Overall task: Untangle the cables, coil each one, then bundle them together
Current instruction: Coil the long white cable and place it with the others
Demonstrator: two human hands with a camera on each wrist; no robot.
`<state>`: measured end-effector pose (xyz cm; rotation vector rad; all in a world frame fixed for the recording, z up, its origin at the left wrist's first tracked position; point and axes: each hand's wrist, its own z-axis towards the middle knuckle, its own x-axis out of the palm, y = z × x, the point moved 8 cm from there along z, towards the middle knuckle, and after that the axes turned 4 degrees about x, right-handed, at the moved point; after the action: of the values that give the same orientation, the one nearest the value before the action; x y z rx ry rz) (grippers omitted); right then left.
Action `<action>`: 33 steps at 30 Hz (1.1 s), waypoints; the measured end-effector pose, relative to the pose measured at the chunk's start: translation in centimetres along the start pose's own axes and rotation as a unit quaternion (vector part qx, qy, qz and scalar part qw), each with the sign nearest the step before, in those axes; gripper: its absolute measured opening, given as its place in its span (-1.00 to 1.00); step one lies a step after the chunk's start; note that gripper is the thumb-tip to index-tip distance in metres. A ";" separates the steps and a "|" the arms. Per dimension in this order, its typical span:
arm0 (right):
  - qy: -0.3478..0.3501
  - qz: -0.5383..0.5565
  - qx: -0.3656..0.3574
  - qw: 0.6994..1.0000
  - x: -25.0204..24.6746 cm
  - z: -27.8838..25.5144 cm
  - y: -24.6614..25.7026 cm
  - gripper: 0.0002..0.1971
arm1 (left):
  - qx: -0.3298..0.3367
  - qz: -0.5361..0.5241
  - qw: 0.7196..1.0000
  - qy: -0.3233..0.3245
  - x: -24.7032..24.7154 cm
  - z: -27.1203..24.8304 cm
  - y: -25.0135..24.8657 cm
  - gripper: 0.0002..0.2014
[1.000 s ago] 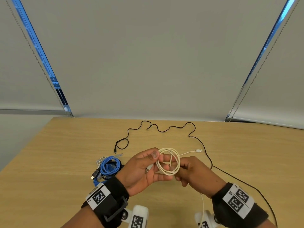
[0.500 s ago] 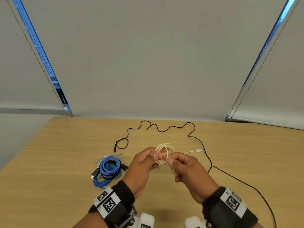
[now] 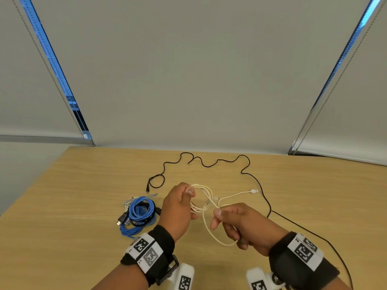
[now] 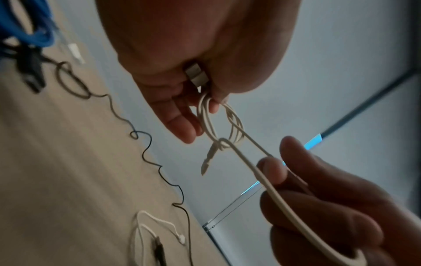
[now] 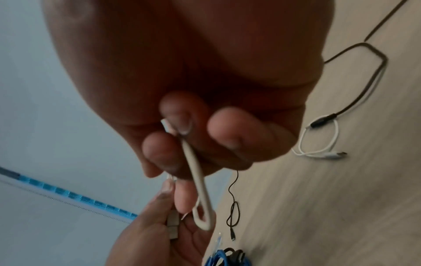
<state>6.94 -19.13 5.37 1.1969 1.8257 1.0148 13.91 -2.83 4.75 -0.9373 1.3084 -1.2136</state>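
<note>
Head view: the left hand (image 3: 180,208) pinches a small coil of the cream cable (image 3: 204,203) between thumb and fingers, held above the wooden table (image 3: 62,206); the left wrist view shows one of its plugs tucked in the palm. Just right of it, the right hand (image 3: 240,225) curls its fingers round a loose loop of the same cable, drawn out from the coil and hanging below the knuckles. Left of the hands a coiled blue cable (image 3: 139,214) lies on the table, bunched with a black one. A thin black cable (image 3: 209,164) snakes along the far edge, passing a white plug (image 3: 254,191).
</note>
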 end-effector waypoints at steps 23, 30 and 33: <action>-0.019 -0.338 0.035 0.940 -2.6 2.2 -3.3 -0.96 | 0.121 0.185 0.975 -0.006 -0.7 1.5 -2.3 -0.78; -0.069 -0.128 -0.032 0.989 -3.4 1.7 -3.3 -0.76 | -0.095 -0.109 0.987 -0.068 -3.9 2.8 0.7 -0.72; -0.089 -0.022 -0.050 0.995 -3.0 1.6 -3.3 -0.78 | -0.171 -0.305 0.936 -0.046 -2.4 1.8 1.1 -0.78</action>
<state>8.06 -22.45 2.19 1.1438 1.6377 0.9333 16.11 -0.50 4.24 -1.7236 1.2100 -1.3993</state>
